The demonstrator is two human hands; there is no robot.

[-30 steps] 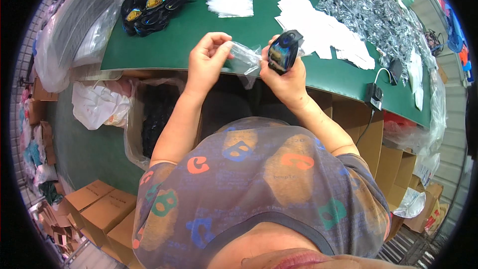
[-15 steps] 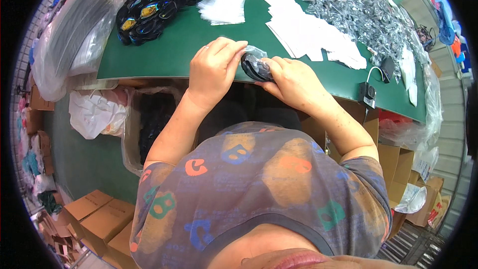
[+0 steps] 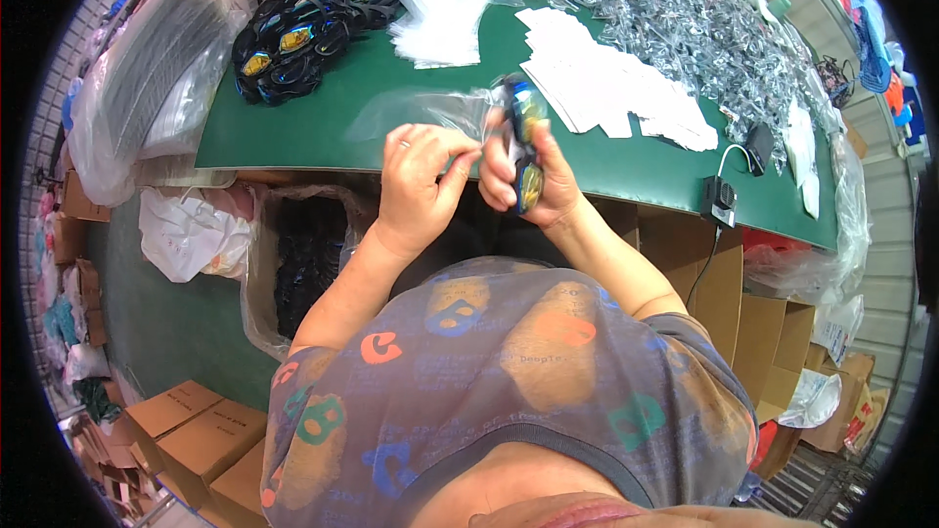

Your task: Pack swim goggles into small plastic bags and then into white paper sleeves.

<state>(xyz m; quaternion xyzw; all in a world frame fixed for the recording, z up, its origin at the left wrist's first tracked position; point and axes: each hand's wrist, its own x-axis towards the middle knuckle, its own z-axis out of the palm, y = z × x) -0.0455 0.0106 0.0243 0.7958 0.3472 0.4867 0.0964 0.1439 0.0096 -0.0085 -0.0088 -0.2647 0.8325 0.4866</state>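
The right hand (image 3: 553,188) curls round a pair of goggles (image 3: 529,182), black with yellow-and-blue mirrored lenses, held at the near edge of the green table (image 3: 293,132). The left hand (image 3: 421,179), at the same edge, has thumb and forefinger drawn close together; I cannot tell whether they grip the clear bag (image 3: 416,115), which spreads in a blur above the tabletop. Farther back on the table lie translucent white sleeves (image 3: 445,18) and, to their right, fanned white cards (image 3: 577,78). A goggle heap (image 3: 293,34) occupies the table's left part; a broad pile of clear plastic pieces (image 3: 675,24), its far right. A black adapter (image 3: 719,198) sits at the table's near right edge. Below the table are a plastic-lined bin (image 3: 256,284) on the left and cardboard boxes (image 3: 719,279) on the right.
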